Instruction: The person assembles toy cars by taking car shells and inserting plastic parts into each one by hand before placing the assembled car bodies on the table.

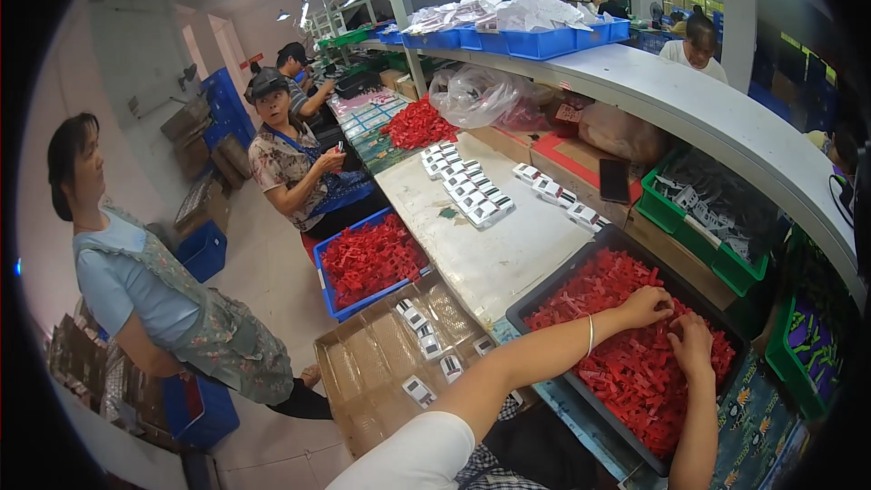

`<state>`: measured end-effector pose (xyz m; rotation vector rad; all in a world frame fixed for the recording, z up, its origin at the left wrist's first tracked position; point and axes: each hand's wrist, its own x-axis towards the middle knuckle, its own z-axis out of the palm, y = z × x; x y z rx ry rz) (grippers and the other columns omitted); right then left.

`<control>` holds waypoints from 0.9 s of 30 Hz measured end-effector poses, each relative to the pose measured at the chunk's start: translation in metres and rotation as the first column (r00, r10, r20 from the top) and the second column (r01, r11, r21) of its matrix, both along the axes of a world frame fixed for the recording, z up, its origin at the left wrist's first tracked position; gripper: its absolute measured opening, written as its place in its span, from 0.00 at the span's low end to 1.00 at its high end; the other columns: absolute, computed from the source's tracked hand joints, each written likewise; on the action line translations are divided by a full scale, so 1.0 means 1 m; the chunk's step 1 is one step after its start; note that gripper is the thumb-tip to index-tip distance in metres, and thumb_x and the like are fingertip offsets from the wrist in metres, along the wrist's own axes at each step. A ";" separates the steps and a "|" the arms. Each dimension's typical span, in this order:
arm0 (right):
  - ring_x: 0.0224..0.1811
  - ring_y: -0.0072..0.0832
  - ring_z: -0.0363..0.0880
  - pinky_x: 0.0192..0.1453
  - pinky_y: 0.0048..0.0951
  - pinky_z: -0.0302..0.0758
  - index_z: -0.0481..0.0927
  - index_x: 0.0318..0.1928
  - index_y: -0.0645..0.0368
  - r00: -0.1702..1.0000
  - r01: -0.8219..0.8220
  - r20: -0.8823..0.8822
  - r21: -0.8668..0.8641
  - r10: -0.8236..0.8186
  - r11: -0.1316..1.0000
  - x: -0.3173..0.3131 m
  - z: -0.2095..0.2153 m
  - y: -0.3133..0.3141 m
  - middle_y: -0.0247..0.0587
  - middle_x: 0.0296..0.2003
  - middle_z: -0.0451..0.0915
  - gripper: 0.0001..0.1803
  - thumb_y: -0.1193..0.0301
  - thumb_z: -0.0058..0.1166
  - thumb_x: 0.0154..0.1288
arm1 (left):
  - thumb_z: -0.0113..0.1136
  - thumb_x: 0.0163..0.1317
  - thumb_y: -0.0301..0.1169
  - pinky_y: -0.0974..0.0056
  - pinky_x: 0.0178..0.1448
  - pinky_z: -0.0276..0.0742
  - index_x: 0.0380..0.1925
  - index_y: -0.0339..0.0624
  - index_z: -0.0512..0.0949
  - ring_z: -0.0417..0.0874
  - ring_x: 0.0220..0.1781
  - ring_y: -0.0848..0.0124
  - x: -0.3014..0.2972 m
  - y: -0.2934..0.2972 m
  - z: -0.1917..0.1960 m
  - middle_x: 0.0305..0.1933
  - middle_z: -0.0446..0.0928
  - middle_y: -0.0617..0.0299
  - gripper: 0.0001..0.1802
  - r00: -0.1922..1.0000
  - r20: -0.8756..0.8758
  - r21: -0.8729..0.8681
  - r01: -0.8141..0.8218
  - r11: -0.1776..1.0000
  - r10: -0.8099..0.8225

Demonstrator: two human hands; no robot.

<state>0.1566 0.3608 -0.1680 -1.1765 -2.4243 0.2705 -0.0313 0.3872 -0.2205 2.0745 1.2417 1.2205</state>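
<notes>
Both my hands are over a black tray (523, 316) heaped with small red plastic pieces (626, 381). My left hand (646, 306), below a light bracelet, reaches across to the tray's far right part. Its fingers are bent together with the tips down at the red pieces; whatever they pinch is hidden. Close beside it, my right hand (692, 345) comes up from the lower edge, fingers curled inward among the pieces. What lies in its grasp cannot be made out. Beyond the tray, white toy cars (467, 186) stand in rows on the pale tabletop (490, 259).
More white cars (549, 189) line the shelf side near a dark phone (614, 181). A cardboard tray (363, 381) with several cars and a blue crate (337, 308) of red pieces are at left. Green bins (703, 231) sit right. One co-worker (295, 163) sits; another person (172, 281) stands.
</notes>
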 end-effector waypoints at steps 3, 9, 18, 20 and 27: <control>0.46 0.45 0.74 0.47 0.45 0.72 0.77 0.34 0.59 1.000 -0.003 0.001 -0.006 0.003 1.000 0.001 -0.001 0.001 0.43 0.36 0.76 0.12 0.77 0.64 0.48 | 0.65 0.53 0.31 0.58 0.39 0.77 0.32 0.40 0.81 0.82 0.34 0.59 0.001 -0.001 0.001 0.33 0.79 0.54 0.08 1.000 0.011 -0.005 0.002 1.000 -0.002; 0.47 0.45 0.74 0.48 0.44 0.72 0.78 0.34 0.59 0.999 0.012 0.033 0.038 -0.013 0.999 0.000 -0.003 0.001 0.44 0.37 0.76 0.10 0.76 0.62 0.49 | 0.65 0.53 0.30 0.59 0.39 0.77 0.33 0.40 0.82 0.82 0.34 0.59 0.000 -0.001 0.002 0.33 0.79 0.54 0.08 1.000 -0.006 -0.007 0.007 1.000 -0.007; 0.44 0.44 0.75 0.47 0.43 0.73 0.78 0.34 0.57 0.998 -0.014 0.060 0.041 0.011 0.999 0.002 -0.004 0.003 0.43 0.37 0.76 0.09 0.76 0.62 0.49 | 0.64 0.54 0.30 0.59 0.39 0.77 0.34 0.40 0.81 0.82 0.34 0.59 -0.001 -0.001 0.002 0.34 0.79 0.54 0.08 0.999 -0.032 -0.028 0.017 0.999 -0.018; 0.45 0.44 0.75 0.48 0.42 0.73 0.79 0.34 0.58 0.999 -0.021 0.051 0.028 0.019 0.999 0.002 -0.003 0.002 0.43 0.36 0.76 0.09 0.76 0.61 0.51 | 0.64 0.54 0.30 0.59 0.40 0.77 0.34 0.40 0.81 0.82 0.34 0.59 -0.002 -0.001 0.002 0.34 0.79 0.54 0.08 0.999 -0.026 -0.033 0.023 0.999 -0.024; 0.44 0.43 0.75 0.46 0.42 0.74 0.79 0.33 0.56 0.998 -0.028 0.057 0.045 0.026 0.999 0.003 -0.004 0.003 0.42 0.36 0.76 0.09 0.76 0.62 0.50 | 0.65 0.54 0.30 0.59 0.40 0.77 0.34 0.40 0.82 0.82 0.34 0.59 -0.002 -0.001 0.004 0.33 0.79 0.54 0.09 0.999 -0.033 -0.023 0.026 0.999 -0.027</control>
